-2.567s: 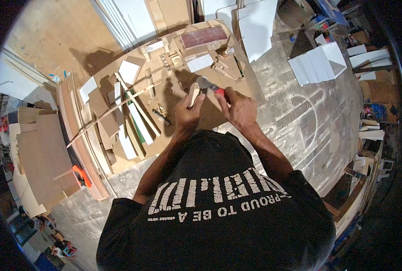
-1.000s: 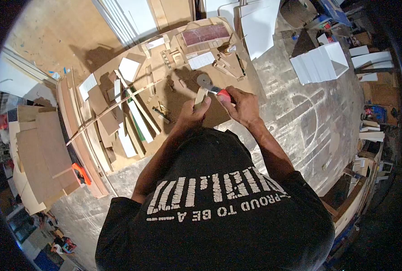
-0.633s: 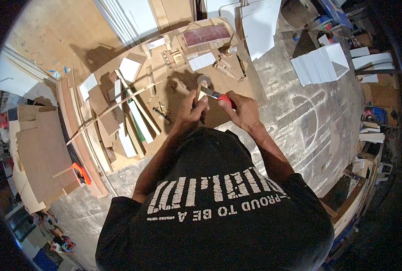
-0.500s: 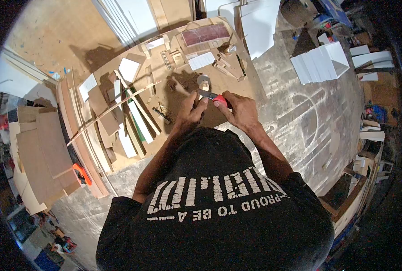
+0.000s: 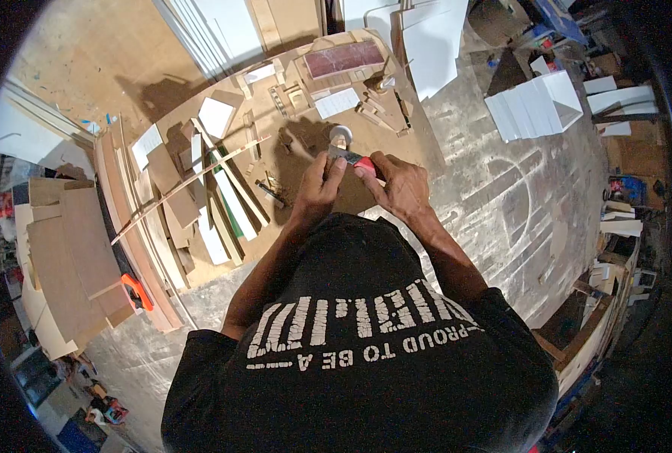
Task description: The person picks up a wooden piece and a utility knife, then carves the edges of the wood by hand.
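In my right hand [image 5: 400, 181] is a red-handled utility knife [image 5: 365, 164], the fingers closed round its handle. Its grey blade points left, reaching my left fingertips. My left hand [image 5: 321, 185] is closed, thumb against fingers, on a small pale piece [image 5: 341, 140] with a rounded white top that sticks up past the fingers. What this piece is made of I cannot make out. Both hands are close together over the near right part of a brown worktable [image 5: 366, 192], their shadow falling on the board to the left.
Wood strips and board offcuts [image 5: 215, 189] lie across the table's left side. Small wood blocks [image 5: 373, 117], a white paper [image 5: 337, 103] and a dark red panel [image 5: 343, 59] are farther back. An orange-handled tool [image 5: 136, 292] rests at left. White panels [image 5: 536, 106] lie on the floor at right.
My right hand and the knife have shifted slightly left, the blade now nearer my left fingers. The pale piece's round top has turned and looks brighter. The table things have stayed put.
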The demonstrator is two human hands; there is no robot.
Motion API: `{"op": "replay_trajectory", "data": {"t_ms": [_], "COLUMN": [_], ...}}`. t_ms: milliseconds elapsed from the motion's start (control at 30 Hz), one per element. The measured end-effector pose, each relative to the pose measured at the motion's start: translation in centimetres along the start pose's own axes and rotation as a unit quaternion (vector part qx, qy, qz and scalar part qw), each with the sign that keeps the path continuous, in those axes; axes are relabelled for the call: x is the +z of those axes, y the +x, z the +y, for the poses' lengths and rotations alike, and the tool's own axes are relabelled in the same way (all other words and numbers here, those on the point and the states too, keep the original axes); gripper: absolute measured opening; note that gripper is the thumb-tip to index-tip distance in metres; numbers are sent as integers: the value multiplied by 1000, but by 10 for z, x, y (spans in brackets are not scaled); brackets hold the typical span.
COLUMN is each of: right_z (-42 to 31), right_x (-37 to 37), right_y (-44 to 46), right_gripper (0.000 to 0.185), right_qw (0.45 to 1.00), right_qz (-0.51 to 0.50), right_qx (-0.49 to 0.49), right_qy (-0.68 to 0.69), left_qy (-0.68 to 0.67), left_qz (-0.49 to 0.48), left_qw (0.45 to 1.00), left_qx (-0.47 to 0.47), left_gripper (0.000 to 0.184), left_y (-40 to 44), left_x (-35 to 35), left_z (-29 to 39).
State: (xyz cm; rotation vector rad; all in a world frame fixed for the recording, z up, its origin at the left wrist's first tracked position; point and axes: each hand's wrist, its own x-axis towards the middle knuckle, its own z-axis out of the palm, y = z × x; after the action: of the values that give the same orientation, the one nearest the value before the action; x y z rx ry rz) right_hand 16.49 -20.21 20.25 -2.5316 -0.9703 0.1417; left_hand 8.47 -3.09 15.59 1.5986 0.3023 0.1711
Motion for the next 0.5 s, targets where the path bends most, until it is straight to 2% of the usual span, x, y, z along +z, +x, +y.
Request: {"op": "replay_trajectory", "data": {"t_ms": [267, 500], "right_z": [0, -1], "right_x": [-3, 0], "right_y": [1, 3], "right_gripper": [43, 44], "right_qw": [1000, 999], "right_qz": [-6, 0], "right_qx": [-9, -19], "right_qy": [-15, -35], "left_qy": [20, -25], "left_qz": [34, 20], "left_qw": [999, 999], "left_qx": [14, -21], "left_gripper": [26, 29], "left_y": [-2, -2], "left_x": [4, 3], "left_z": [-2, -5]}}
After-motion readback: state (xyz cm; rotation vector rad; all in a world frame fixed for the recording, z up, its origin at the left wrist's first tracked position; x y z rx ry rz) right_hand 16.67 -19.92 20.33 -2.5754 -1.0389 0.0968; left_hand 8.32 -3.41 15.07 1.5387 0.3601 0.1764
